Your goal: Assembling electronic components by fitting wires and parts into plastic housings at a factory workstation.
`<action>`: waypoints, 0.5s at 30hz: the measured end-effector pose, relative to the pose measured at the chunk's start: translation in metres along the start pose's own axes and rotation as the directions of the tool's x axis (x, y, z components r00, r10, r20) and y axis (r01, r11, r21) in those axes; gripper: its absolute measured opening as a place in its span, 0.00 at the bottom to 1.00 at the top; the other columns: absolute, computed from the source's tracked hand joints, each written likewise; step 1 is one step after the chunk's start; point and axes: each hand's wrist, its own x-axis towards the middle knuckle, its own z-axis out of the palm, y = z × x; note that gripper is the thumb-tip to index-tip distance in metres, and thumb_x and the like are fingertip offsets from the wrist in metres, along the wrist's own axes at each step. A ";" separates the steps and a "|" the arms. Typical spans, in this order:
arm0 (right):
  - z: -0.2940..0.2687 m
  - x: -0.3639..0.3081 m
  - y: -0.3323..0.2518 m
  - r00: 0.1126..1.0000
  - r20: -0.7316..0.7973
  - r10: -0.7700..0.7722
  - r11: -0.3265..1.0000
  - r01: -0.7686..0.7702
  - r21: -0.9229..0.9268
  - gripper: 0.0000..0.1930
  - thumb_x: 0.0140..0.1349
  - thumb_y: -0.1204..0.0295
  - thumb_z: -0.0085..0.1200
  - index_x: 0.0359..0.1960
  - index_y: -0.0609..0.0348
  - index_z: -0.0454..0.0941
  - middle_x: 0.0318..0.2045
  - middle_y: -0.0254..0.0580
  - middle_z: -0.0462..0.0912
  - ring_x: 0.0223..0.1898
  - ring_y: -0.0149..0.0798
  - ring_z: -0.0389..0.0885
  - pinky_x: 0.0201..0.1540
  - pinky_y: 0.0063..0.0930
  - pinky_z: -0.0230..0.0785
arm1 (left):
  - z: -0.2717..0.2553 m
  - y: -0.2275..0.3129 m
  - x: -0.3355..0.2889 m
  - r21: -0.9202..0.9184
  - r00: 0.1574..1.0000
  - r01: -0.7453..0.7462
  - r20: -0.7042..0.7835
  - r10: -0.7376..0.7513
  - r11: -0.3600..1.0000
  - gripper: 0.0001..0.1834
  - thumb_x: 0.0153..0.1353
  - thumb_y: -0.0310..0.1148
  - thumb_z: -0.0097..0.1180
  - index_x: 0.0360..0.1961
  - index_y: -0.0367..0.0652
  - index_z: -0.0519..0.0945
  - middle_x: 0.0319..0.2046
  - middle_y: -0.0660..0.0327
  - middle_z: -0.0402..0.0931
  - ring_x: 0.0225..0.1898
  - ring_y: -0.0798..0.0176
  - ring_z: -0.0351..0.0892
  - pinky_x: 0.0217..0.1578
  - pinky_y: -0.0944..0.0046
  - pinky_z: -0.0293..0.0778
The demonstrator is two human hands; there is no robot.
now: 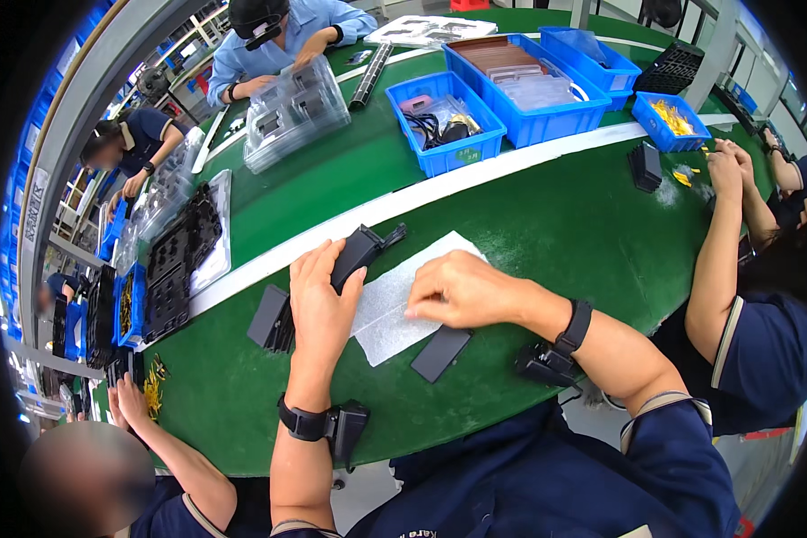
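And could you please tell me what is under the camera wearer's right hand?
A white sheet lies beneath the right hand, on the green table. The curled fingers and palm cover part of it, so anything directly below them cannot be seen.

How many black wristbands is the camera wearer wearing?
2: the left wristband sits behind the left hand, which holds a black box; the right wristband sits behind the right hand. None seems hidden.
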 end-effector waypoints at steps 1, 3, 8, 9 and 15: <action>0.002 -0.002 -0.002 0.994 0.103 -0.044 0.999 0.044 -0.004 0.07 0.49 0.68 0.57 0.23 0.59 0.81 0.22 0.44 0.80 0.25 0.46 0.78 0.28 0.38 0.68 | -0.003 0.003 0.003 -0.020 0.999 0.023 0.046 -0.022 1.000 0.22 0.48 0.29 0.63 0.46 0.37 0.77 0.45 0.49 0.75 0.47 0.51 0.73 0.49 0.59 0.68; 0.006 -0.005 -0.007 0.988 0.137 -0.075 0.997 0.077 -0.010 0.08 0.49 0.67 0.58 0.22 0.58 0.81 0.22 0.42 0.80 0.27 0.45 0.78 0.29 0.39 0.68 | -0.003 0.004 0.006 -0.034 0.995 0.050 0.090 -0.047 0.998 0.22 0.48 0.29 0.64 0.46 0.36 0.77 0.43 0.48 0.76 0.45 0.50 0.74 0.48 0.59 0.69; 0.007 -0.007 -0.010 0.961 0.261 -0.089 0.984 0.125 -0.124 0.09 0.49 0.67 0.58 0.20 0.59 0.80 0.20 0.43 0.78 0.27 0.47 0.78 0.29 0.39 0.68 | 0.001 0.001 0.006 -0.048 0.991 0.127 0.055 -0.124 0.991 0.24 0.45 0.30 0.66 0.46 0.37 0.77 0.38 0.50 0.78 0.40 0.53 0.77 0.44 0.60 0.72; 0.006 -0.006 -0.011 0.951 0.301 -0.062 0.988 0.101 -0.114 0.09 0.49 0.66 0.58 0.21 0.59 0.80 0.19 0.44 0.78 0.26 0.48 0.78 0.29 0.39 0.68 | 0.001 0.001 0.006 -0.046 0.991 0.126 0.057 -0.124 0.991 0.24 0.45 0.30 0.66 0.46 0.37 0.77 0.38 0.50 0.78 0.40 0.53 0.77 0.44 0.60 0.72; 0.001 -0.002 0.000 0.981 0.003 0.196 0.978 -0.196 0.074 0.09 0.50 0.67 0.58 0.25 0.62 0.81 0.20 0.47 0.79 0.22 0.44 0.77 0.27 0.34 0.68 | 0.003 0.002 0.004 -0.053 0.994 0.102 -0.043 -0.104 0.993 0.26 0.42 0.30 0.68 0.46 0.39 0.78 0.38 0.52 0.78 0.41 0.56 0.77 0.44 0.62 0.72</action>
